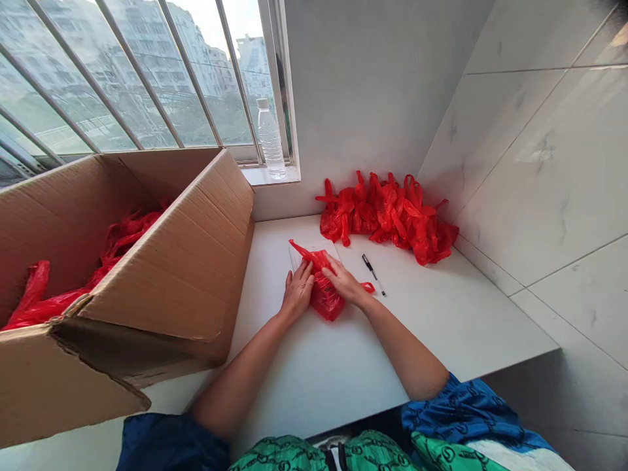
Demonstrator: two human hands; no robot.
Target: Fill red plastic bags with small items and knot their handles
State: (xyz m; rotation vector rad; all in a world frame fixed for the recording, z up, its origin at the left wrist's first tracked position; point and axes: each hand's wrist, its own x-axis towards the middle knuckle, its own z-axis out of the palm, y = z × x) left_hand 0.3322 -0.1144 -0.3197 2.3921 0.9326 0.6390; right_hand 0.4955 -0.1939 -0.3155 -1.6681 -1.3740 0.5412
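A filled red plastic bag [328, 302] sits on the white tabletop, held between my two hands, with one handle pointing up and left and another loop out to the right. My left hand [297, 291] presses against its left side, fingertips at the upper part. On the right, my right hand [342, 280] has its fingers closed over the top of the same bag. Part of the bag is hidden beneath the fingers. Behind it lies a white sheet of paper [296, 256], partly covered. A black pen [373, 275] rests just right of my right hand.
Several knotted red bags [387, 212] are lined up along the wall at the back. A large open cardboard box [181, 261] with more red bags [120, 252] inside takes up the left. On the sill of the barred window stands a clear plastic bottle [271, 140]. Tiled wall bounds the right.
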